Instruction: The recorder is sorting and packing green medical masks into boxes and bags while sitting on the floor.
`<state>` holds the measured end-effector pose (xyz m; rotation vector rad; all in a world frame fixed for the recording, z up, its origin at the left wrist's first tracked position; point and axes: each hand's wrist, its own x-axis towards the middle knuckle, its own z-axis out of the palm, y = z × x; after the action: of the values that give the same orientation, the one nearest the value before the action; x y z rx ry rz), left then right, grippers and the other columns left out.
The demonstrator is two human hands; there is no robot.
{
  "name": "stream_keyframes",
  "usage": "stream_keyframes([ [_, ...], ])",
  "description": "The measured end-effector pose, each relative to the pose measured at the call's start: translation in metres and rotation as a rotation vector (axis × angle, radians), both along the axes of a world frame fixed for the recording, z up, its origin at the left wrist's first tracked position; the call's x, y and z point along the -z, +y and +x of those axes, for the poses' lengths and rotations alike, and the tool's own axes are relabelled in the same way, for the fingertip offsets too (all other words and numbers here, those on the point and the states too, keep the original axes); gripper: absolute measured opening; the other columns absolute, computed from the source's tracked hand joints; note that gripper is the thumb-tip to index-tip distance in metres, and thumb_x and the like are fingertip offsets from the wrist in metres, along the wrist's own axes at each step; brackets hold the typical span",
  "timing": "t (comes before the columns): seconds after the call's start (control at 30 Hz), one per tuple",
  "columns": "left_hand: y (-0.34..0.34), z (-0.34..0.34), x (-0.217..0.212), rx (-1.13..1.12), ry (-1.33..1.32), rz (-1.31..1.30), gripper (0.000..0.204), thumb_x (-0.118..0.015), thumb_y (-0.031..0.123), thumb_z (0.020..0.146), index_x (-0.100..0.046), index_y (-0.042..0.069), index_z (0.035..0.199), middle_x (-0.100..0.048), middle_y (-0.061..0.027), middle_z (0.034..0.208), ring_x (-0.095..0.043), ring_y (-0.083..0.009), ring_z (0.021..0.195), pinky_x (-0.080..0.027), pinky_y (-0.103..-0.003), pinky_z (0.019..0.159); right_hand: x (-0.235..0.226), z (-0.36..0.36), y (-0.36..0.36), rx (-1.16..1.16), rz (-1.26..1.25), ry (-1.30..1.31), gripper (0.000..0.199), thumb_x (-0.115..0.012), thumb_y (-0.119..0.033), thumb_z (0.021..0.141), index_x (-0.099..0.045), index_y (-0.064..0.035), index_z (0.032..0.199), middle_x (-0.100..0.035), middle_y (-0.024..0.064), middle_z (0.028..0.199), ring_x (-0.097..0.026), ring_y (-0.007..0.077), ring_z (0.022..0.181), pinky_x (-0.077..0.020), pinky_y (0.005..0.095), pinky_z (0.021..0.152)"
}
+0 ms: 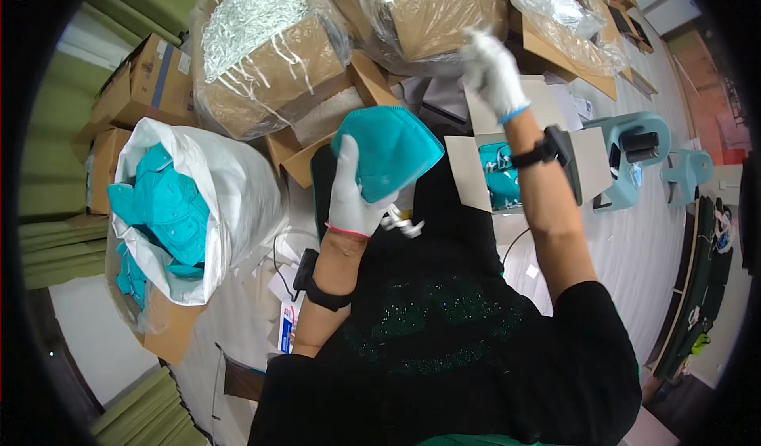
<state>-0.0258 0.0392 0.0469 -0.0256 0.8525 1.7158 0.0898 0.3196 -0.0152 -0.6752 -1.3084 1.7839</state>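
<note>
My left hand (349, 196), in a white glove, grips a teal face mask (392, 153) with a pouch-like shape; whether it is one or a nested stack I cannot tell. White strips (403, 224) hang just below that hand. Gloved in white too, my right hand (490, 73) is raised at the far right, above an open carton (590, 164) and near the front of a plastic-lined box (452, 26). Motion smears its fingers, so any held thing is not discernible. Teal masks with white straps (499, 180) lie inside the open carton, partly behind my right forearm.
A white sack (242, 196) full of teal masks (170, 208) stands on the left. Behind it, a plastic-wrapped carton (261, 101) overflows with white strips (258, 22). Another lined box (555, 38) is at the far right. Pale blue stools (626, 168) stand on the right.
</note>
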Motion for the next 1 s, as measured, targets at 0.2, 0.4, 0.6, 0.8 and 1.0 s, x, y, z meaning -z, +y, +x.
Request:
stream_keyframes([
  [0.2,0.036,0.021,0.065,0.505,-0.9,0.45,0.029,-0.045,0.034,0.096,-0.047,0.006,0.09,-0.037,0.0022,0.067,-0.031,-0.0075,0.045,-0.027,-0.023,0.043,0.01,0.007,-0.133,-0.572,-0.326,0.236,0.034,-0.066,-0.023,0.087,-0.059,-0.0024,0.113,-0.063,0.0014,0.098,-0.057,0.0048,0.077,-0.0464,0.0182,0.063],
  [0.4,0.025,0.009,0.095,0.384,-0.332,0.343,0.054,-0.044,0.047,0.095,-0.052,0.001,0.121,-0.061,-0.0129,0.112,-0.06,-0.0265,0.098,-0.049,-0.038,0.076,-0.012,0.029,-0.117,-0.331,-0.37,-0.002,0.015,-0.07,-0.013,0.084,-0.062,-0.0025,0.092,-0.061,0.0006,0.073,-0.048,0.0045,0.052,-0.0375,0.0193,0.046],
  [0.6,0.04,-0.006,0.059,-0.092,0.631,-0.101,0.059,-0.046,0.054,0.095,-0.052,0.001,0.121,-0.06,-0.0098,0.119,-0.059,-0.0197,0.105,-0.044,-0.036,0.088,-0.024,0.018,-0.11,-0.144,0.053,-0.435,0.022,-0.073,-0.009,0.08,-0.063,0.0015,0.096,-0.066,0.0045,0.081,-0.06,0.0104,0.073,-0.05,0.0251,0.067],
  [0.8,0.082,-0.017,0.05,-0.627,0.672,-0.269,0.037,-0.053,0.034,0.097,-0.056,-0.002,0.105,-0.061,-0.0074,0.094,-0.058,-0.0152,0.083,-0.047,-0.03,0.078,0.007,-0.016,-0.14,-0.393,-0.541,0.39,0.035,-0.065,-0.024,0.089,-0.058,-0.0007,0.113,-0.064,0.0064,0.103,-0.061,0.0134,0.085,-0.0504,0.0291,0.075],
  [1.0,0.076,-0.057,0.074,-0.861,0.689,-0.289,0.034,-0.062,0.032,0.091,-0.062,-0.001,0.085,-0.062,-0.006,0.079,-0.058,-0.0153,0.072,-0.048,-0.03,0.072,0.012,-0.008,-0.166,-0.689,-0.386,-0.078,0.03,-0.06,-0.032,0.093,-0.06,-0.0032,0.1,-0.061,0.0023,0.07,-0.057,0.0117,0.056,-0.045,0.0227,0.052],
])
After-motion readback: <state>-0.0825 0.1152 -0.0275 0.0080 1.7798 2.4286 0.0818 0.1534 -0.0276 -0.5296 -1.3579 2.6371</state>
